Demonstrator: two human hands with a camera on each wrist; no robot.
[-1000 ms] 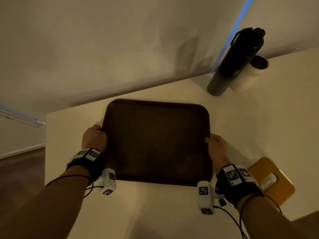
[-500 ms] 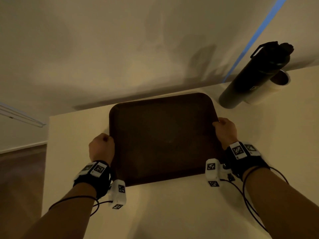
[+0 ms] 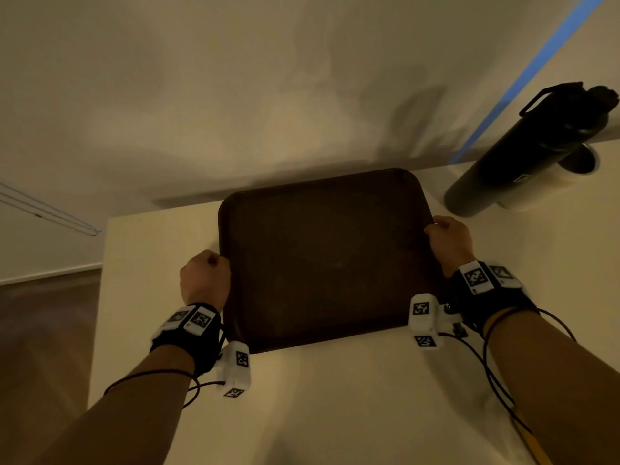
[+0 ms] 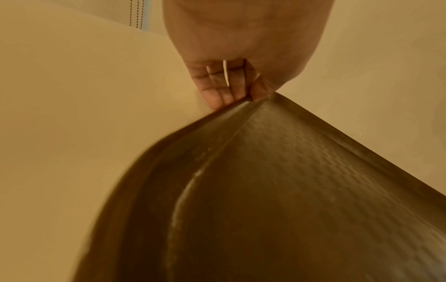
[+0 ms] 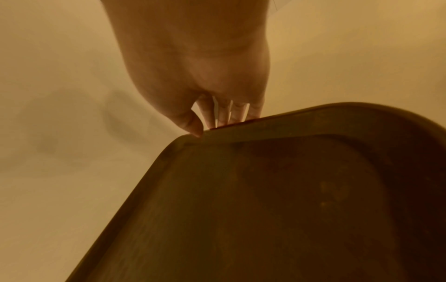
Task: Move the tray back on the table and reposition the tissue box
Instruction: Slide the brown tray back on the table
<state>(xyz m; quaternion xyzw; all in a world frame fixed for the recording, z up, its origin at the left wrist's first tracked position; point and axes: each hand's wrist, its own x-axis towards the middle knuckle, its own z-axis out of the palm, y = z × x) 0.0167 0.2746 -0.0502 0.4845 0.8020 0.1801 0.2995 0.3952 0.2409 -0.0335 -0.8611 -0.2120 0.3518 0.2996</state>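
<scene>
A dark brown tray (image 3: 322, 256) lies on the cream table (image 3: 335, 397), its far edge near the wall. My left hand (image 3: 206, 280) grips the tray's left rim, and the left wrist view shows the fingers (image 4: 217, 91) curled under the rim of the tray (image 4: 289, 190). My right hand (image 3: 448, 241) grips the right rim near the far corner; its fingers (image 5: 226, 114) hook over the edge of the tray (image 5: 289, 190) with the thumb at the corner. No tissue box is in view.
A tall black bottle (image 3: 523, 152) stands at the back right beside a white cup (image 3: 577, 169). The table's left edge (image 3: 100, 297) drops to a wooden floor. An orange-yellow object (image 3: 533, 444) peeks out under my right forearm.
The tray has slid away from me toward the wall and turned slightly, with both hands still gripping its rims. The right hand has gone farther forward than the left.
</scene>
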